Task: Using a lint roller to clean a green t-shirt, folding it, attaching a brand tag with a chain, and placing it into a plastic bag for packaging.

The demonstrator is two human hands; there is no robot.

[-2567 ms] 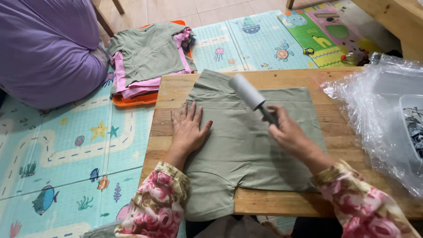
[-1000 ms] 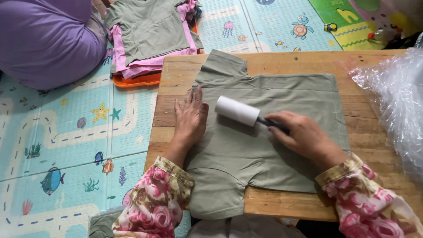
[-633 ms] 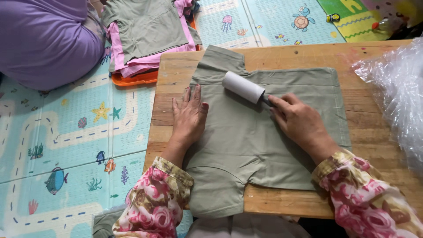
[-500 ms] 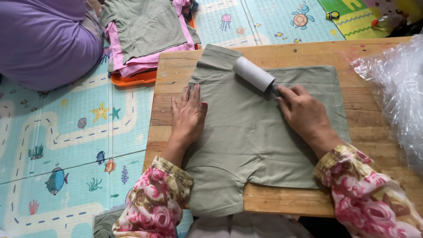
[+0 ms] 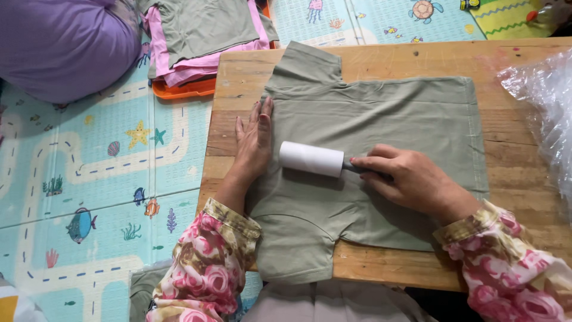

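An olive-green T-shirt (image 5: 387, 119) lies spread flat on a low wooden table (image 5: 524, 197). My left hand (image 5: 253, 143) presses flat on the shirt's left edge, fingers apart. My right hand (image 5: 411, 179) is closed around the dark handle of a white lint roller (image 5: 311, 158). The roller rests on the middle of the shirt, just right of my left hand. Both sleeves are floral-patterned.
A stack of folded green and pink garments (image 5: 202, 30) sits on an orange tray (image 5: 182, 89) on the sea-themed play mat (image 5: 101, 179). A person in purple (image 5: 59, 42) sits at the far left. Crinkled clear plastic (image 5: 545, 113) covers the table's right end.
The lint roller has come back from the shirt's far part toward me, onto the middle of the shirt. My left hand has stayed flat on the left edge.
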